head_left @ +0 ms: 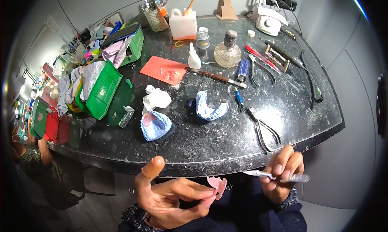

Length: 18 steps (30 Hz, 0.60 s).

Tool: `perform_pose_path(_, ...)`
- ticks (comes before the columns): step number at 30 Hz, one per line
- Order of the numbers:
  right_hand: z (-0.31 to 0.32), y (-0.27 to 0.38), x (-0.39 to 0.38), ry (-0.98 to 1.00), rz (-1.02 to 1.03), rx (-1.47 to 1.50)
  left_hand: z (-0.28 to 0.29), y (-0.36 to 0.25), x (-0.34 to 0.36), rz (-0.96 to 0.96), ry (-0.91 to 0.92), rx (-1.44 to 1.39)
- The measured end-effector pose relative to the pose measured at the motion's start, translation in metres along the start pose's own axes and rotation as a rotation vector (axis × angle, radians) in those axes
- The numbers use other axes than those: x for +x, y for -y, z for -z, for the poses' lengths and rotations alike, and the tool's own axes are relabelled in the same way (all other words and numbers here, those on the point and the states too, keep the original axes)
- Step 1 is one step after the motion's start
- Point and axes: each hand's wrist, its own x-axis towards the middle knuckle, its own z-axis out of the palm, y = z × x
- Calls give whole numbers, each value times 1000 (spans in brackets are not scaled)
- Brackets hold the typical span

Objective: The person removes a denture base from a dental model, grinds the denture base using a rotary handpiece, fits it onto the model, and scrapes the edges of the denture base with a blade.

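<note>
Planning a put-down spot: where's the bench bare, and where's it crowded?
Bare, apart from specks: front middle of the bench, between the blue horseshoe model and front edge; front right, between the nearest pliers and right edge. Crowded: back right, with second pliers, red pen-like tool and corded handpiece; left, where paper-stuffed green bins stand.
</note>
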Motion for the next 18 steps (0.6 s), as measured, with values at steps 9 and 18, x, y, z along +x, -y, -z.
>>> perform_pose_path(9, 9, 0, -14, 97, -101, 235, -12, 0, -3, 164, -82, -129)
perform_pose_path(18, -15, 9, -10, 165, -233, -460, -21, 23, -12, -1, -75, -74)
